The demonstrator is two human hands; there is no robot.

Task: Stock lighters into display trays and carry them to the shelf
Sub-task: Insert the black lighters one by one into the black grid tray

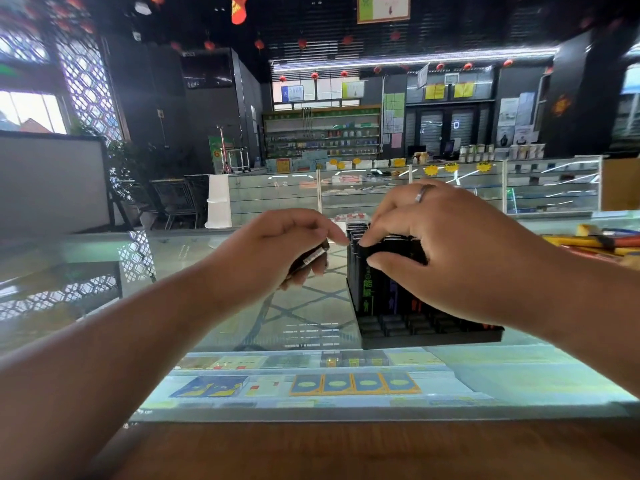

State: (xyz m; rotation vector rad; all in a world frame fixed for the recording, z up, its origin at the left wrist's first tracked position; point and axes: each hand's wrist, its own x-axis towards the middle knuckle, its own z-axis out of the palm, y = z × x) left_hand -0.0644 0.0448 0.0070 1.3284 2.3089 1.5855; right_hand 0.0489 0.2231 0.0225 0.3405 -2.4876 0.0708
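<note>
Seen from my remote station: on the glass worktop (pixel 207 306), the black display tray (pixel 433 336) sits at 4 o'clock from centre, its upright lighters (pixel 367 282) gripped at their tops by the right hand (pixel 450 247), while at their 9 o'clock the left hand (pixel 273 251) curls round a loose dark lighter (pixel 311 258).

**Glass, wood and black plastic**

The surface (pixel 207 323) is glossy, smooth glass that mirrors window lattice on the left. Its near edge is dull brown wood (pixel 346 452). The display tray (pixel 433 337) looks like matt black plastic. The lighters (pixel 367 289) in it have smooth black bodies with coloured print. The loose lighter (pixel 311 258) in the left hand (pixel 277 251) has a shiny metal strip. The right hand (pixel 450 251) wears a polished metal ring (pixel 423 192).
</note>
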